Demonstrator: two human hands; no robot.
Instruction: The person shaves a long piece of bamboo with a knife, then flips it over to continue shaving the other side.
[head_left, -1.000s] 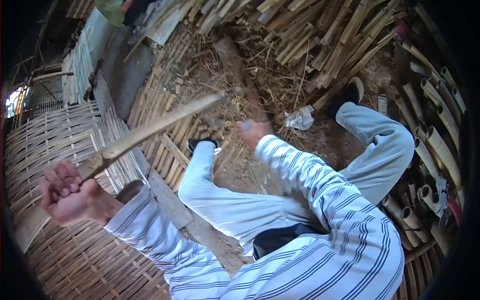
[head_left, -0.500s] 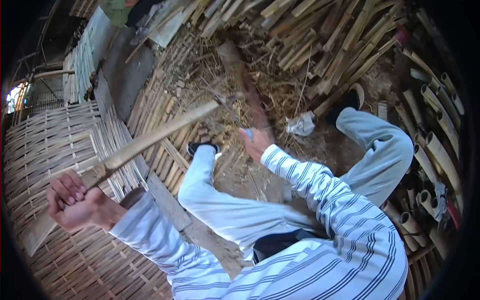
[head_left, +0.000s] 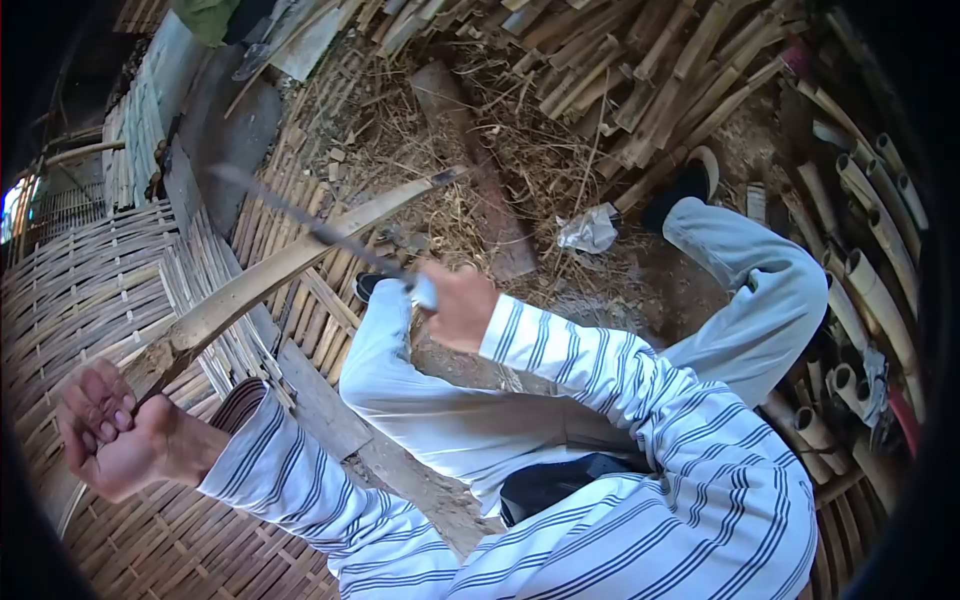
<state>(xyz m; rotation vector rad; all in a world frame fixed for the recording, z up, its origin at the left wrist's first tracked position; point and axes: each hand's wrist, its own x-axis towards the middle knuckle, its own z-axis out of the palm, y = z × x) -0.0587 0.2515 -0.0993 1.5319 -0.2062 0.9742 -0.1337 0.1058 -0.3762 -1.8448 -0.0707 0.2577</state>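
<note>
my left hand (head_left: pixel 115 430) is closed around the near end of a split bamboo length (head_left: pixel 270 275), which slants up toward a wooden log (head_left: pixel 482 185). my right hand (head_left: pixel 462 308) grips a knife (head_left: pixel 325 232), its blade crossing the bamboo in view; i cannot tell whether they touch.
</note>
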